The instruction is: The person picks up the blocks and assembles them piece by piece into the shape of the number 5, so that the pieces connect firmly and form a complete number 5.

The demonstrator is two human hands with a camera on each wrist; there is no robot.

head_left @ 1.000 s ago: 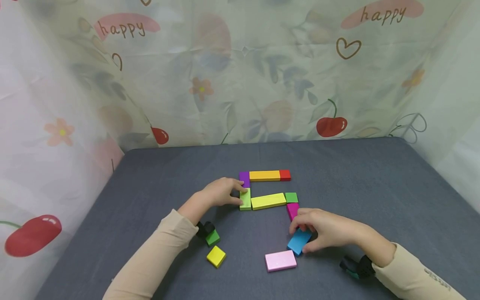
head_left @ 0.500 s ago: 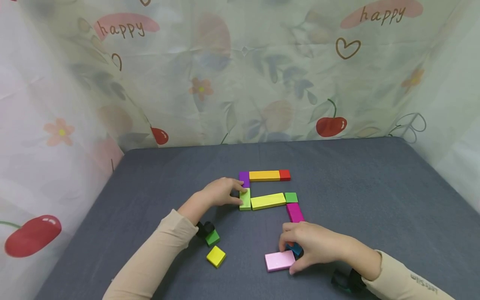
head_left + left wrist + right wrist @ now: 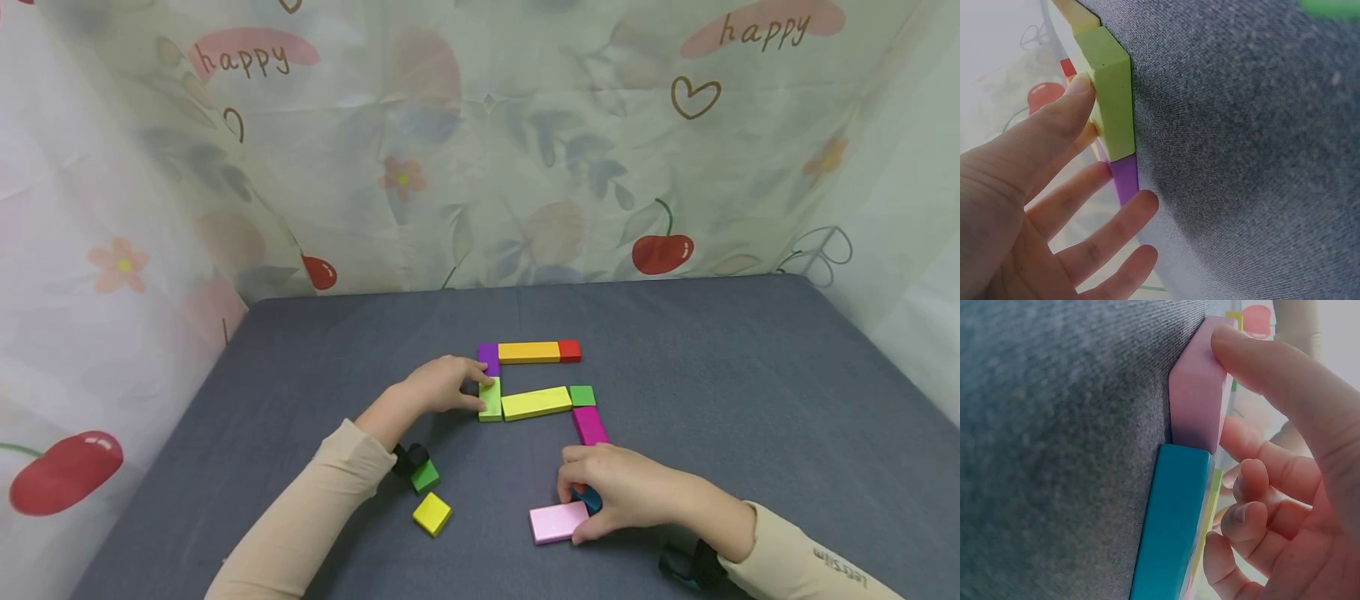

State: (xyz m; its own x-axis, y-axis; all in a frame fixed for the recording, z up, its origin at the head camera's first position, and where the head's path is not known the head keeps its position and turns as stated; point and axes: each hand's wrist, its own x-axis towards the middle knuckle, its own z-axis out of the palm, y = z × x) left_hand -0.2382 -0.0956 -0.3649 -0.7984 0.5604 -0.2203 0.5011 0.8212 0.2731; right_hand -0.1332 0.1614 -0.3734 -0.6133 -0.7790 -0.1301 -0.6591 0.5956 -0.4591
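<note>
Thumb and index finger of my right hand (image 3: 622,487) pinch the pink block (image 3: 553,525) at its right end. A blue block (image 3: 1172,512) lies end to end with the pink one in the right wrist view; in the head view the hand mostly covers it. My left hand (image 3: 442,385) rests its thumb and a fingertip on the lime green block (image 3: 491,402), its fingers nearly straight. Beyond that stands a purple block (image 3: 488,357). A long yellow block (image 3: 536,403), a small green block (image 3: 582,396) and a magenta block (image 3: 591,426) continue the line.
An orange block (image 3: 528,352) and a red block (image 3: 570,351) extend right from the purple one. Near the left wrist lie a loose green block (image 3: 425,477) and a yellow block (image 3: 432,513). The dark grey tabletop (image 3: 697,350) meets a printed curtain (image 3: 487,167) behind.
My right hand has moved from the blue block, nearer and leftward, to the pink block and now pinches it. The blue block has shifted slightly nearer. The left hand has stayed put.
</note>
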